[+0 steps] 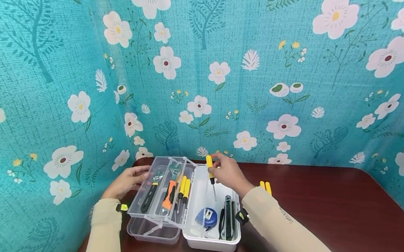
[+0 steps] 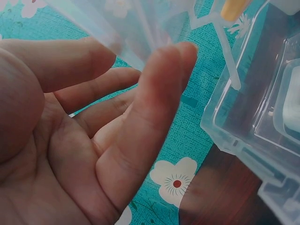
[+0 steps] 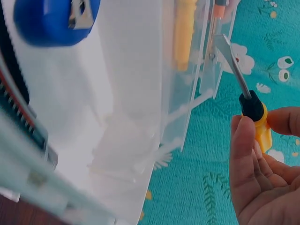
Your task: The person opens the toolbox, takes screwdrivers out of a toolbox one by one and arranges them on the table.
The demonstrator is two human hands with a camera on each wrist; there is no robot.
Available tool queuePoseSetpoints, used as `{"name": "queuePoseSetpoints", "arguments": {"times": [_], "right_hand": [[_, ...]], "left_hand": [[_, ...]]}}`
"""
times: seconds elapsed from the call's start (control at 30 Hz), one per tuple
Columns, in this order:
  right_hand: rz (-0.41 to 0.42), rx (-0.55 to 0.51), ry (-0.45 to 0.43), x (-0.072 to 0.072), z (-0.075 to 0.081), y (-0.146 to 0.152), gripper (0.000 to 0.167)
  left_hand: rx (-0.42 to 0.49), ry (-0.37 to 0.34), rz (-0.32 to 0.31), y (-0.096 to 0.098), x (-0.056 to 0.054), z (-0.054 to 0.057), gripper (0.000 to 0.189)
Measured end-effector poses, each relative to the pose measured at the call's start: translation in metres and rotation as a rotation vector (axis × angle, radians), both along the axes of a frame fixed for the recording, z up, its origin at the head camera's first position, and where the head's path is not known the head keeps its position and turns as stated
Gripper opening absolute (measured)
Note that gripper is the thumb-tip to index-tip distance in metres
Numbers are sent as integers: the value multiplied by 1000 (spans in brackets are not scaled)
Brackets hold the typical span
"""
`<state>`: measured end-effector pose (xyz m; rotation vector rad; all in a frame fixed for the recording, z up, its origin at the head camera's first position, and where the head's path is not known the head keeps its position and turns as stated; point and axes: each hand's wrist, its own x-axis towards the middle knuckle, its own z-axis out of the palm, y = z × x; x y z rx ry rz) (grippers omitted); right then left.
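My right hand (image 1: 229, 173) holds a flathead screwdriver (image 1: 210, 168) by its yellow handle, shaft pointing down over the white toolbox base (image 1: 211, 244). In the right wrist view thumb and fingers pinch the handle near its black collar. My left hand (image 1: 125, 182) is at the left edge of the clear upper tray (image 1: 136, 209), its rim between thumb and fingers in the left wrist view. That tray carries an adjustable wrench (image 1: 149, 196) and an orange-and-black tool (image 1: 169, 198). Two yellow-handled screwdrivers (image 1: 184, 189) lie beside them. A blue tape measure (image 1: 208, 219) sits in the base.
Black-and-grey utility knives (image 1: 228, 217) lie along the right side of the base. A lower clear compartment (image 1: 152, 235) opens out under the upper tray. More yellow handles (image 1: 265, 187) show behind the right sleeve on the dark red table (image 1: 322, 220). A flowered turquoise curtain (image 1: 224, 104) hangs close behind.
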<state>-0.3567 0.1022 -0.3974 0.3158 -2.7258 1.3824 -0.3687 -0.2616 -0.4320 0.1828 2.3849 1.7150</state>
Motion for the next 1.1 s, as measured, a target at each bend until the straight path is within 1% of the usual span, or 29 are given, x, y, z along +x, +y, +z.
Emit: {"name": "queuePoseSetpoints", "arguments": {"times": [0.17,0.37,0.57,0.73,0.97,1.1], "right_hand": [[-18,9,-16,0,1,12,51],[-38,21,-37,0,-2,25,52],[-50,52,-40,0,-7,35,51],[-65,76,-31,-1,-11,45,51],[-88,79,-26,-2,-20,58,48],[-103,72,-38,-4,-26,65,48]], "left_hand": [[-9,-4,6,0,1,1,48],[-8,2,5,0,1,1,47],[-6,-6,6,0,0,1,47],[-5,4,-4,1,0,0,47],[4,3,-6,0,-1,0,46],[1,3,-11,-1,-2,0,46]]}}
